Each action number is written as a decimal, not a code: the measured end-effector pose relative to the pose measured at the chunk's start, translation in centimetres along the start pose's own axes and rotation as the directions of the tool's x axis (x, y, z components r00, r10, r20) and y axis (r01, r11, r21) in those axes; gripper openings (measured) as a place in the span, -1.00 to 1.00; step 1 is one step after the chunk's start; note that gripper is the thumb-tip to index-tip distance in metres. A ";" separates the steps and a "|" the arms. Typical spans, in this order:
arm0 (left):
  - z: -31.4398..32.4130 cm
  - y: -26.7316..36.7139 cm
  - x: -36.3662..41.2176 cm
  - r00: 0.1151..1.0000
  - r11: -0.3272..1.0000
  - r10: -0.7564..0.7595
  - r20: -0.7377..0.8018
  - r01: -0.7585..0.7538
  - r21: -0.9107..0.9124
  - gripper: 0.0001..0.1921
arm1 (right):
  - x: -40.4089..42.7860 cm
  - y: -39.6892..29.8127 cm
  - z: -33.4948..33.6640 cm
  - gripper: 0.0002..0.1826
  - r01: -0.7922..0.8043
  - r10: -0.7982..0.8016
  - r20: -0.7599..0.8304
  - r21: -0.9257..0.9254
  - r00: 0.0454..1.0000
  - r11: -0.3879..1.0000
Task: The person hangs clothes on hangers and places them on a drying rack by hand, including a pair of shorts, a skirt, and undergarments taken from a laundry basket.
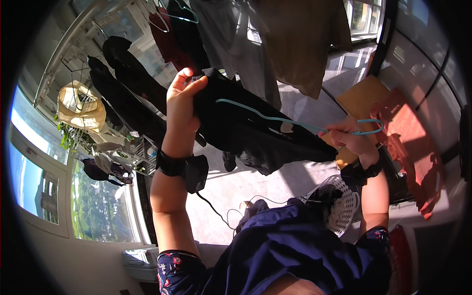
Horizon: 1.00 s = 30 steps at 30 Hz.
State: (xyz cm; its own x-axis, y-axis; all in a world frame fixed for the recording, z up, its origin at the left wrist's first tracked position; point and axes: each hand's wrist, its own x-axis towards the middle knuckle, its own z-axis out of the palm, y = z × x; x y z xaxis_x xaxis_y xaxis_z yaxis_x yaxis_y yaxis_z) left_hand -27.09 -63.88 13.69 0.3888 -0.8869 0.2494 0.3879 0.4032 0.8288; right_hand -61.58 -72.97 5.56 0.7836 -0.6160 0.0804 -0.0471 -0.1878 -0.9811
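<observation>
A black garment (236, 129) is stretched out between my two hands. My left hand (183, 97) pinches its upper left edge between thumb and fingers. On the other side, my right hand (348, 137) grips a light blue clothes hanger (271, 118) just below its hook, and the garment's right end reaches to that hand. One hanger arm lies across the front of the black cloth, its tip pointing toward my left hand. A pale label (287, 127) shows on the cloth. Dark straps with boxes are on both wrists.
Grey trousers (236, 44), a brown garment (302, 44) and dark clothes (129, 99) hang ahead. A white perforated laundry basket (346, 210) holding cloth stands low right. Reddish cloth (416, 147) drapes at the right. Windows (103, 202) line the left. A cable (212, 206) hangs below my left wrist.
</observation>
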 end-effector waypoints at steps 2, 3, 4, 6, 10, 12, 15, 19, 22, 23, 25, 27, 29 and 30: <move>0.5 0.4 0.3 0.996 0.999 0.039 0.074 -0.037 -0.026 -0.76 | 0.3 1.7 -0.7 -0.75 0.017 -0.017 0.004 0.122 1.000 0.992; 0.5 0.8 0.1 0.996 0.998 0.065 0.066 -0.066 0.020 -0.78 | 0.3 2.5 -1.1 -0.75 0.127 -0.107 -0.083 0.293 0.991 0.948; 0.6 1.2 0.1 0.998 0.997 0.063 -0.002 -0.063 0.044 -0.78 | 0.3 3.2 -1.3 -0.74 0.293 -0.239 -0.172 0.469 0.956 0.833; 0.8 2.4 -0.2 0.998 0.989 -0.036 0.052 0.028 0.147 -0.81 | 0.1 4.4 -1.4 -0.73 0.309 -0.189 -0.259 0.581 0.947 0.753; 2.2 2.8 -1.1 0.922 0.771 -0.183 0.340 -0.080 0.632 -0.94 | 0.3 5.6 -0.6 -0.71 0.297 -0.166 -0.296 0.479 0.941 0.826; 2.9 2.8 -2.0 0.882 0.542 -0.244 0.403 -0.221 0.811 -0.82 | 0.7 5.5 -0.1 -0.72 0.244 -0.147 -0.283 0.348 0.948 0.905; 3.2 2.4 -2.7 0.776 -0.234 -0.472 0.419 -0.568 0.789 -0.71 | 0.9 5.0 0.1 -0.71 0.373 -0.315 -0.394 0.078 0.863 0.925; 2.5 1.0 -2.8 0.885 -0.421 -0.324 0.334 -0.451 0.787 -0.81 | 0.3 4.4 0.0 -0.69 0.394 -0.374 -0.379 -0.025 0.847 0.919; 2.3 0.8 -2.4 0.715 -0.454 0.033 0.698 -0.612 0.648 -0.91 | 0.1 3.9 0.1 -0.72 0.460 -0.368 -0.333 0.258 0.868 0.850; 2.4 0.7 -2.4 0.768 -0.297 0.058 0.638 -0.597 0.745 -0.93 | 0.2 3.7 0.3 -0.74 0.425 -0.323 -0.283 0.484 0.903 0.765; 2.9 0.5 -2.4 0.898 0.105 0.012 0.440 -0.439 0.892 -0.93 | 0.5 3.2 0.9 -0.69 0.434 -0.330 -0.290 0.474 0.898 0.766; 3.6 0.0 -2.7 0.942 0.373 -0.078 0.327 -0.276 0.886 -0.90 | 1.1 2.7 1.7 -0.65 0.477 -0.381 -0.292 0.431 0.877 0.766; 4.4 -0.6 -2.9 0.924 0.422 -0.060 0.376 -0.318 0.849 -0.89 | 1.9 2.5 2.8 -0.65 0.525 -0.445 -0.278 0.485 0.851 0.700; 4.8 -0.6 -3.0 0.925 0.417 -0.055 0.375 -0.320 0.851 -0.89 | 2.3 2.6 3.4 -0.65 0.554 -0.483 -0.281 0.534 0.829 0.639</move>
State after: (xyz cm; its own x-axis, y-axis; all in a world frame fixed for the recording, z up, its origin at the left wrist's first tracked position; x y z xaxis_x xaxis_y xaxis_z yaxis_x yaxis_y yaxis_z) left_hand -32.49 -62.59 14.82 0.0251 -0.9276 0.3726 -0.6735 0.2598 0.6920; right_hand -57.79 -72.28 2.62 0.4981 -0.6351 0.5904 0.7349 -0.0522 -0.6762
